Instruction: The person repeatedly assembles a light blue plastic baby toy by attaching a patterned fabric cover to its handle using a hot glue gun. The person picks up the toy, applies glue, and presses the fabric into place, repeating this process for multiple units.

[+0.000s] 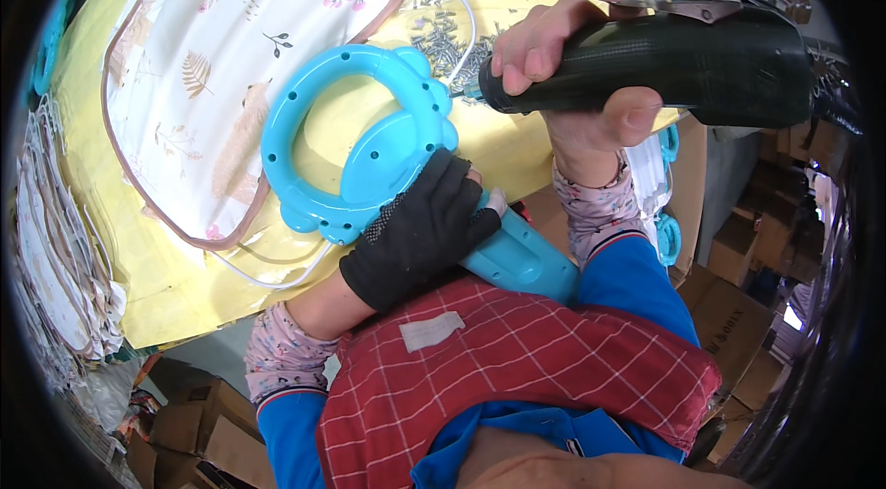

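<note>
My left hand (pixel 415 229), in a black glove with bare fingertips, is closed over the neck of a turquoise plastic ring frame (pixel 279 132). The frame has dark screw holes, a scalloped rim and a long handle (pixel 521 258) that points toward my body. In my bare right hand (pixel 568 51) is a dark, thick-bodied power screwdriver (pixel 683 65), lying sideways with its tip at the frame's right rim. A metal lever-like piece (pixel 688 2) runs along the tool's upper side. The exact contact at the tip is hard to make out.
A pale floral fabric piece (pixel 198 55) with brown edging lies on the yellow table cover (pixel 148 291). White cord (pixel 473 18) loops beside it. Many small screws (pixel 443 41) are scattered behind the frame. Stacked fabric (pixel 65 240) lines the left edge; cardboard boxes (pixel 729 314) stand right.
</note>
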Demonstrator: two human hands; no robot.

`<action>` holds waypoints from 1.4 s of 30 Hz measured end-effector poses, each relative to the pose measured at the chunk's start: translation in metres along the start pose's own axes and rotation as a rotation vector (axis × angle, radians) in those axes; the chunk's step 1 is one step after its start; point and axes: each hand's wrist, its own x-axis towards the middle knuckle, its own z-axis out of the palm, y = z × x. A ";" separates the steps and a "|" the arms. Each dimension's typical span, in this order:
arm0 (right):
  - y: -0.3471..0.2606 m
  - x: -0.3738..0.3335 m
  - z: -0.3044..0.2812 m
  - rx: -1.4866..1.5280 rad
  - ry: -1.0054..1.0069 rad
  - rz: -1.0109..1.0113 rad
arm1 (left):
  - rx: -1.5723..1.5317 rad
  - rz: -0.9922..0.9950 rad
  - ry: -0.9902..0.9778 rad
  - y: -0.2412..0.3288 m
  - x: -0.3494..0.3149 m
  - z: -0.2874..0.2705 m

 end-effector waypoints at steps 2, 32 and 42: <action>-0.004 -0.001 0.007 -0.036 0.039 0.088 | 0.006 0.005 -0.003 0.000 0.000 0.000; 0.004 -0.016 0.126 0.241 -0.496 0.137 | -1.473 -0.600 0.460 0.006 -0.004 0.010; 0.013 -0.007 0.131 0.193 -0.597 0.235 | -1.187 -0.443 0.389 0.000 -0.006 0.023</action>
